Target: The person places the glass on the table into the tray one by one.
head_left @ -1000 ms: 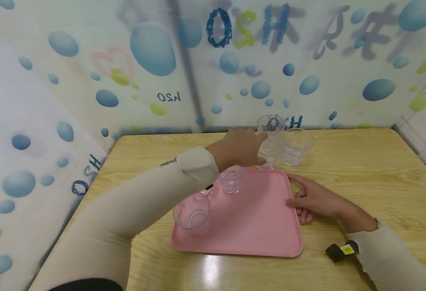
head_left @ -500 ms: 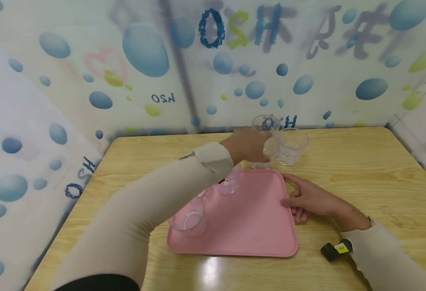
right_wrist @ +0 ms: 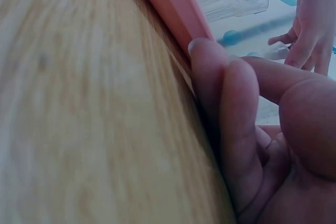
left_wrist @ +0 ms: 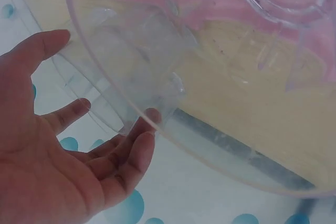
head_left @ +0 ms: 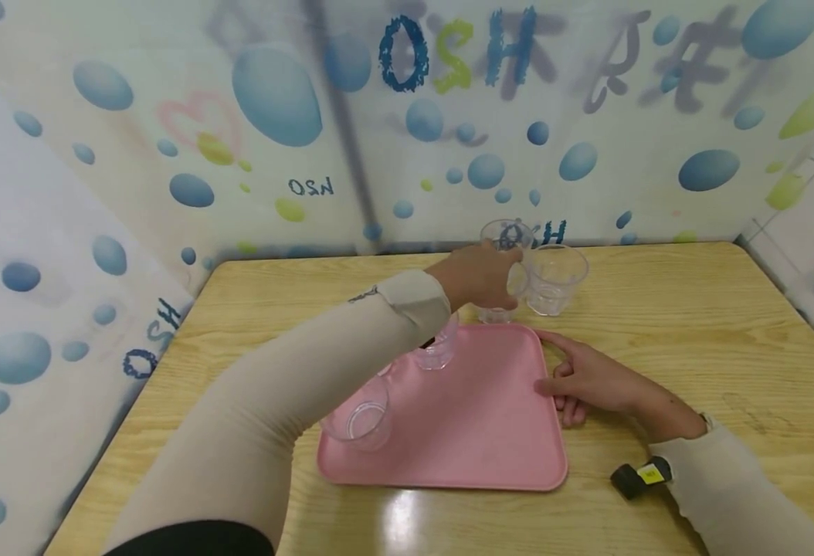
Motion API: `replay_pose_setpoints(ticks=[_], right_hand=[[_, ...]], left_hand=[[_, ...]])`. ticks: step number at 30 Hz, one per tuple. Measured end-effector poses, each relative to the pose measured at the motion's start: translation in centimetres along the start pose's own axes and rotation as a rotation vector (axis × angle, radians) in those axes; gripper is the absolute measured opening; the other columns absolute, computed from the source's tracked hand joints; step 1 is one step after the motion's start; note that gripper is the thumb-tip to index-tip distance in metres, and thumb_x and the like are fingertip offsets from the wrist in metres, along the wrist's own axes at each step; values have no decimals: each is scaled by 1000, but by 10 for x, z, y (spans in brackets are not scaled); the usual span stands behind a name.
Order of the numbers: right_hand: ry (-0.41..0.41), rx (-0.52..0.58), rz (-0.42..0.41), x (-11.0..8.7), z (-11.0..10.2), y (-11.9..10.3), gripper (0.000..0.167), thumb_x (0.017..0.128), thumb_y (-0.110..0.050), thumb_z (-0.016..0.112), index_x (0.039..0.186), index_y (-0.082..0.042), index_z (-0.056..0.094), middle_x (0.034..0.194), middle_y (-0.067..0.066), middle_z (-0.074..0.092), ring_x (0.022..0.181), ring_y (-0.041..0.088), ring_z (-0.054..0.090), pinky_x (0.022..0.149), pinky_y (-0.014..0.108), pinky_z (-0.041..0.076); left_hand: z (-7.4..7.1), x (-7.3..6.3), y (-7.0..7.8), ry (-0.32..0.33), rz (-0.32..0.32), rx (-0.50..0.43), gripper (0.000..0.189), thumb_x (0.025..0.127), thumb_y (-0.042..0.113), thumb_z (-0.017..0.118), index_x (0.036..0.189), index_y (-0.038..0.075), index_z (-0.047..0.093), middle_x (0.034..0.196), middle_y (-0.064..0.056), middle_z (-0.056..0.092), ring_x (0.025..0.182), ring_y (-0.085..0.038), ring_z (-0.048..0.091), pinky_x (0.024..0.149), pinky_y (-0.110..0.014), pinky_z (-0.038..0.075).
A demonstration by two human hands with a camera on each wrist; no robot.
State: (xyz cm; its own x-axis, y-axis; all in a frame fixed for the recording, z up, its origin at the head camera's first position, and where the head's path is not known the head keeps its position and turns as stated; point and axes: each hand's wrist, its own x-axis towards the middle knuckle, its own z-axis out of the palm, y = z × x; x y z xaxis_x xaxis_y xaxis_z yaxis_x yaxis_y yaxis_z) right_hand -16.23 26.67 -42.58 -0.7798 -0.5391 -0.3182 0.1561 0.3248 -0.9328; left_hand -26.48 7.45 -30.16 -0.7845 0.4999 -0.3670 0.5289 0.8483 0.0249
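Note:
My left hand (head_left: 479,274) reaches over the far side of the table to a clear plastic cup (head_left: 507,234) that stands stacked in another clear cup. In the left wrist view the thumb and fingers are spread and loosely bent, with fingertips right at a clear cup (left_wrist: 131,51). A second clear cup (head_left: 560,266) stands just right of the stack. With the thumb over the rim and the other fingers curled at its side, my right hand (head_left: 598,378) holds the right edge of a pink tray (head_left: 476,417).
On the tray stand a clear cup (head_left: 365,425) at the front left and another cup (head_left: 437,351) at the back, partly hidden by the left sleeve (head_left: 351,347). The wooden table (head_left: 692,309) meets a patterned wall cloth (head_left: 275,216) behind.
The left hand has moved right, closer to the stacked cups, then nearly stopped. The right hand keeps its place at the tray's edge. The whole head view has shifted slightly.

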Motion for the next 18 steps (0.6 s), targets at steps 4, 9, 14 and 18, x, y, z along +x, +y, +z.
replay_pose_setpoints(ticks=[4,9,14,18], right_hand=[[6,-5,6,0,0,-1,91,97,-18,66,161,-13,2,68,9,62,50,16,66,50,42,57],[9,-20,4,0,1,0,91,97,-19,66,161,-13,2,68,10,64,50,17,66,50,42,57],[-1,-27,-7,0,0,2,91,98,-19,65,161,-13,0,68,10,64,51,18,67,51,43,57],[-6,-27,-14,-1,0,1,92,98,-19,65,161,-12,-2,69,11,64,52,18,68,51,43,58]], left_hand=[[-1,-2,-2,15,14,-13,80,91,46,68,157,30,27,160,-16,30,100,-17,64,94,-37,53],[-4,-10,-4,71,46,16,79,89,47,68,156,32,28,155,-16,35,102,-23,62,92,-43,53],[-9,-29,-5,129,81,-7,79,88,51,69,155,33,30,150,-13,40,108,-28,62,91,-46,54],[-13,-46,-6,168,124,-19,76,88,53,68,152,33,33,144,-13,45,98,-24,65,80,-40,57]])
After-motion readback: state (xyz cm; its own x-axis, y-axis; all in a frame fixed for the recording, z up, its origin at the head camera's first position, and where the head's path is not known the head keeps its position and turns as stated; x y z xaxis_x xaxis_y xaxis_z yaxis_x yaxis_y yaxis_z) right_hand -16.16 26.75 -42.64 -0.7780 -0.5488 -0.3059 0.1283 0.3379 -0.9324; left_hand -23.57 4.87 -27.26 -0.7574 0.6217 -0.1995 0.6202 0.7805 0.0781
